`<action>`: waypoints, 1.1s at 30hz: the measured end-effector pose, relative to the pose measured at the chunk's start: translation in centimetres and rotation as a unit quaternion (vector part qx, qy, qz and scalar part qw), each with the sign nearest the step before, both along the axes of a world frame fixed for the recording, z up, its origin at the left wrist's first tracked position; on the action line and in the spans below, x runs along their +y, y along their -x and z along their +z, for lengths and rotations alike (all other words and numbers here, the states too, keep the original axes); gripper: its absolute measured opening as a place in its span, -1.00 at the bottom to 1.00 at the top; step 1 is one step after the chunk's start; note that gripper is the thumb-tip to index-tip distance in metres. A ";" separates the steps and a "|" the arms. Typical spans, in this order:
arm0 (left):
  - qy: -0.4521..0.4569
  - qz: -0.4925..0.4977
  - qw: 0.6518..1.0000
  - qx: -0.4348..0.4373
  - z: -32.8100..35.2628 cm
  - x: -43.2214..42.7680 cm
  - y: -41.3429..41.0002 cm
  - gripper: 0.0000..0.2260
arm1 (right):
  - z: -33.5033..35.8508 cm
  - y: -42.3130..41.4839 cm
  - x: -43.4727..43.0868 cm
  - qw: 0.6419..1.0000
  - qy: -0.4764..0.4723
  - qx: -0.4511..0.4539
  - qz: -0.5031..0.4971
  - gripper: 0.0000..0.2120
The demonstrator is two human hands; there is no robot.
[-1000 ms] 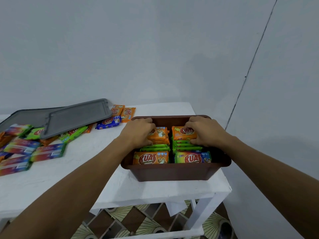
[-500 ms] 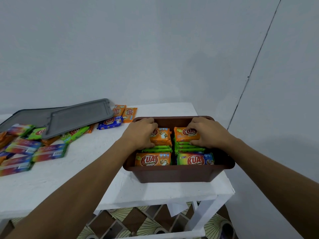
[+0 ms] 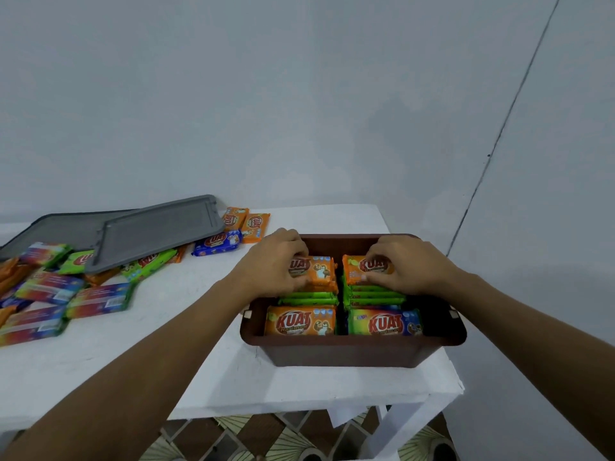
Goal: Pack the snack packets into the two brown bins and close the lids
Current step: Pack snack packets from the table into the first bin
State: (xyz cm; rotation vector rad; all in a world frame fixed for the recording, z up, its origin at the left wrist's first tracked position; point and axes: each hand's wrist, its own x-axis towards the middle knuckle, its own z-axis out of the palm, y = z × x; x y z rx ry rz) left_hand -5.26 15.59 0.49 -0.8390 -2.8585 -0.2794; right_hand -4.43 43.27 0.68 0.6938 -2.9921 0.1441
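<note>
Fingers (image 3: pixel 294 252) of the left hand (image 3: pixel 273 264) curl round one orange packet (image 3: pixel 321 272); the right hand (image 3: pixel 412 266) pinches a second orange packet (image 3: pixel 356 272).
At left, loose packets (image 3: pixel 100 299) and grey lids (image 3: pixel 156 234) lie on the table (image 3: pixel 233 377). In the brown bin (image 3: pixel 349 342) both hands have barely shifted in the last second, so this back row is likely being settled, with packing unfinished. Each held packet lies face up, long axis left to right, logo upright to the wearer.

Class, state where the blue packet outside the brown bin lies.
In the head view, the blue packet lies on the white table left of the brown bin, in front of two orange packets, beside the grey lid.
</note>
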 end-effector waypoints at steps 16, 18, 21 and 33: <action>0.083 0.145 0.982 -0.085 -5.1 -16.1 5.1 -0.58 | 2.9 11.6 -14.3 0.984 0.136 -0.110 0.036 -0.91; 0.086 0.123 0.984 -0.101 -6.6 -16.2 5.6 -0.51 | 2.7 12.6 -16.5 0.978 0.099 -0.175 0.057 -0.89; 0.076 0.120 0.984 -0.105 -8.3 -16.3 6.5 -0.44 | 2.0 13.7 -20.1 0.965 0.011 -0.248 0.080 -0.81; 0.043 0.058 0.997 -0.014 -10.3 -19.1 7.8 -0.55 | -1.9 13.7 -29.6 0.846 -0.397 -0.328 0.136 -0.33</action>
